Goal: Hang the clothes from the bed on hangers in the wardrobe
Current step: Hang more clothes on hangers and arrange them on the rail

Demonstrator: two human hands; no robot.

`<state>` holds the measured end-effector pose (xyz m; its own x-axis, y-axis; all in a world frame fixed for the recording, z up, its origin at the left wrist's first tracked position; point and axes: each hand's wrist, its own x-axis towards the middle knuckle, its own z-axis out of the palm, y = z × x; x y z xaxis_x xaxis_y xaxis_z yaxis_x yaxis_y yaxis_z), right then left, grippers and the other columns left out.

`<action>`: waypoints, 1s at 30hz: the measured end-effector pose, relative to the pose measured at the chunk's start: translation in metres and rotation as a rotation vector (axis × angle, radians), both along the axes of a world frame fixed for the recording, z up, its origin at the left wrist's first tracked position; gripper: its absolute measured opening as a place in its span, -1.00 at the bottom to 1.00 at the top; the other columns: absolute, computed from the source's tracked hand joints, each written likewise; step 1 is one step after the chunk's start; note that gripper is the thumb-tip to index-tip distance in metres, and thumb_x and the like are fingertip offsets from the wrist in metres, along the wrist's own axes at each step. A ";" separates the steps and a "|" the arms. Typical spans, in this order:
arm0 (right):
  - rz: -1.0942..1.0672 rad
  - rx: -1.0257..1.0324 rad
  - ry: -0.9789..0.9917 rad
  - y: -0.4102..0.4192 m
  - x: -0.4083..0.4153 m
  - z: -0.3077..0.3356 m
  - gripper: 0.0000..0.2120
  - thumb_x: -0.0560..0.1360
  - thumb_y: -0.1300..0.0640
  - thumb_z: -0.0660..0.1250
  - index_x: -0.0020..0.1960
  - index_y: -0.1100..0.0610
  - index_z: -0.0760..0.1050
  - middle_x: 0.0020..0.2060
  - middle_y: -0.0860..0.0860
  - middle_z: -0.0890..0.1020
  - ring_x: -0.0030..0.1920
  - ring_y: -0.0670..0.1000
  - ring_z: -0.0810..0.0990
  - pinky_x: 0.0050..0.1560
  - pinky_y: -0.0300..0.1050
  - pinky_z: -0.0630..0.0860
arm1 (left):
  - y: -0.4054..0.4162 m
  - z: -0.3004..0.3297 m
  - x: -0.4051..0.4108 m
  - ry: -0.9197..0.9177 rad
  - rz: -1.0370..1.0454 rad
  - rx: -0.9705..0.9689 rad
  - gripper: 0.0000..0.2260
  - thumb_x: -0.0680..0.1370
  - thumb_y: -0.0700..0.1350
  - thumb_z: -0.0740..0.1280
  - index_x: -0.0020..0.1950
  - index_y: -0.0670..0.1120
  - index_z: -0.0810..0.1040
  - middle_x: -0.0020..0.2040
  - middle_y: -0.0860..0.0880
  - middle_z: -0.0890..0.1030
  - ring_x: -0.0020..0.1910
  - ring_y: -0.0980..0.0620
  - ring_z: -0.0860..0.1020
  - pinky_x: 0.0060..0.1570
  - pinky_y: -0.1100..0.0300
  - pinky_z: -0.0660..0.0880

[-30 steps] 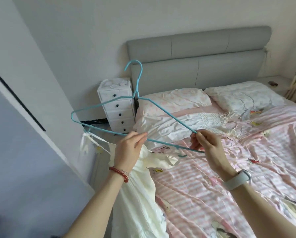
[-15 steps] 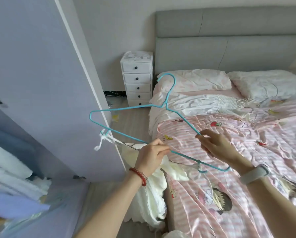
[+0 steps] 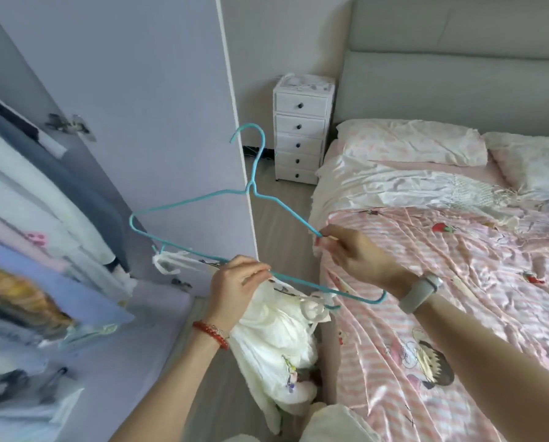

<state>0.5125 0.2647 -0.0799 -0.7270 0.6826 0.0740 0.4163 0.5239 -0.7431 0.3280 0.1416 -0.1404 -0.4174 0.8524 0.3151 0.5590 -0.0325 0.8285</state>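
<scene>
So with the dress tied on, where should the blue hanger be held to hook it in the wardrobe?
By the twisted neck of the hanger, from the bed side: the hook's opening faces the wardrobe, and the dress hangs below the bottom bar.

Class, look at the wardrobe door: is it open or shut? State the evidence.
Open. The wardrobe door stands swung outward, its inner face and hinge showing, and hanging clothes are visible inside beside it.

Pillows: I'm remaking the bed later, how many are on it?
2: one pillow at the headboard beside the drawer unit, another pillow right of it, cut off by the frame's edge.
</scene>
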 end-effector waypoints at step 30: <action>1.210 -0.568 0.209 -0.290 -0.449 0.080 -0.84 0.59 0.22 0.09 -0.11 0.09 0.40 -0.56 -0.14 0.34 -0.62 -0.23 0.33 -0.57 -0.40 0.23 | -0.365 0.155 -0.217 -0.729 1.455 0.489 -0.81 0.53 -0.18 0.30 -0.28 -0.17 0.48 -0.53 0.00 0.56 -0.57 0.12 0.51 -0.52 0.34 0.46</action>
<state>0.0637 -0.0257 0.0003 -0.8990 -0.3992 0.1799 -0.2297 0.0801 -0.9700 0.1111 -0.2236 0.0150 -0.8746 -0.4487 -0.1834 -0.1096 -0.1854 0.9765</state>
